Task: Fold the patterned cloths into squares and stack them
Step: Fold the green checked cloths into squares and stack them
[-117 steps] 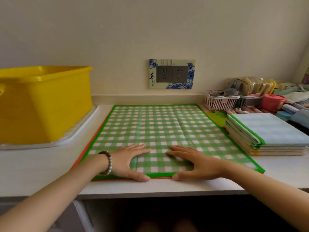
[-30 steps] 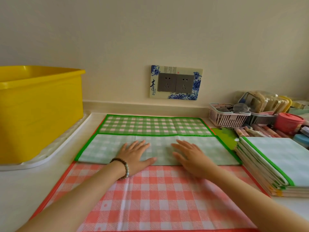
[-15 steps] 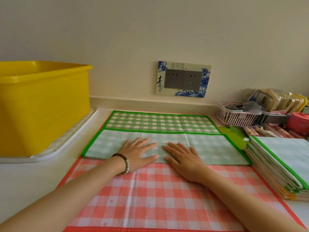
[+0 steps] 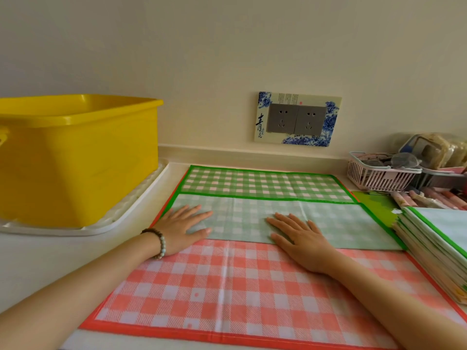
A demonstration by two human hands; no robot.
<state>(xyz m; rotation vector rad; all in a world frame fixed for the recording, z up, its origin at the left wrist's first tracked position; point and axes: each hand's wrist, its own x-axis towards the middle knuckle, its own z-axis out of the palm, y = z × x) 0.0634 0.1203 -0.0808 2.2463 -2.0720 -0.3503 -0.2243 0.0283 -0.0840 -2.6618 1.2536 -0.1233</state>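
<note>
Both hands lie flat, fingers straight and a little spread. The left hand and the right hand press palms-down on the near fold of the green checked cloth and grip nothing. A bead bracelet circles the left wrist.

The green cloth sits in the middle of the counter, towards the wall. Its near half is turned up over itself, so a pale, washed-out underside faces up in a long band with a bright green hem along its far edge. Beyond that band a strip of the stronger green-and-white check shows. The left hand sits at the band's left end and the right hand near its middle. The heels of both palms reach onto the red checked cloth, which lies spread flat underneath and runs out to the near edge of the counter, bordered in orange-red.

To the right, just beside the cloths, is a stack of folded cloths, a pale green one on top. The white counter carries a yellow tub on a white tray at the left. A pink basket of small clutter stands at the back right. On the cream wall is a double socket plate with a blue floral surround.
</note>
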